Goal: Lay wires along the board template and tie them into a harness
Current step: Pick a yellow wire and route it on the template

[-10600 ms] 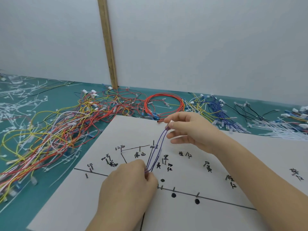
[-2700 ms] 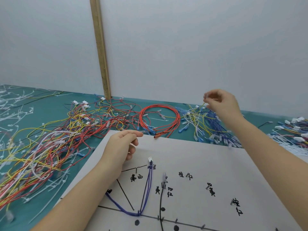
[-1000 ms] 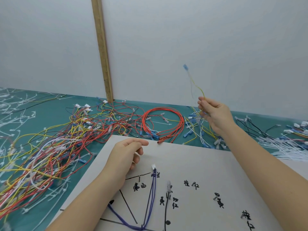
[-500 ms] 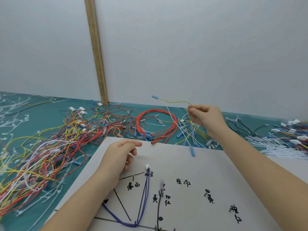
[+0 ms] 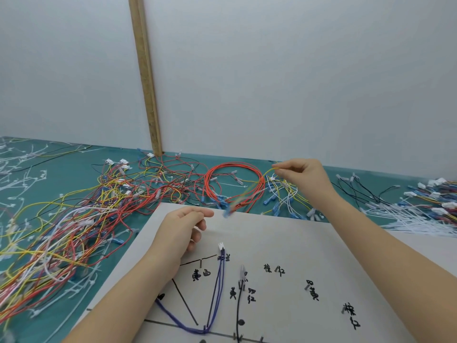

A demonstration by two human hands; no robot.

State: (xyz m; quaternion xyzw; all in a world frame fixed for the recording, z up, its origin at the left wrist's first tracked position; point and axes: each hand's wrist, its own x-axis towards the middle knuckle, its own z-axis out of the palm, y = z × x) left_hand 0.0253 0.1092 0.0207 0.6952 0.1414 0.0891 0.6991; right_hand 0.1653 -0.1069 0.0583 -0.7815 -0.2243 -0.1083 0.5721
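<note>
Yellow wire point(image 5: 249, 191) is dangling from the right hand point(image 5: 303, 178), pinched above teal tabletop point(image 5: 74, 169) near the white wall point(image 5: 296, 82); left hand point(image 5: 181, 230), fingers loosely curled, is resting on the template board point(image 5: 296, 243).

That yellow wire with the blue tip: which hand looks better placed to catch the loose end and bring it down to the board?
Probably the left hand. It hovers open and empty over the board, close to the blurred blue tip dangling beside its fingers. The right hand is already pinching the yellow wire at its upper end.

Bright, even light; wide-angle edges blur slightly.
</note>
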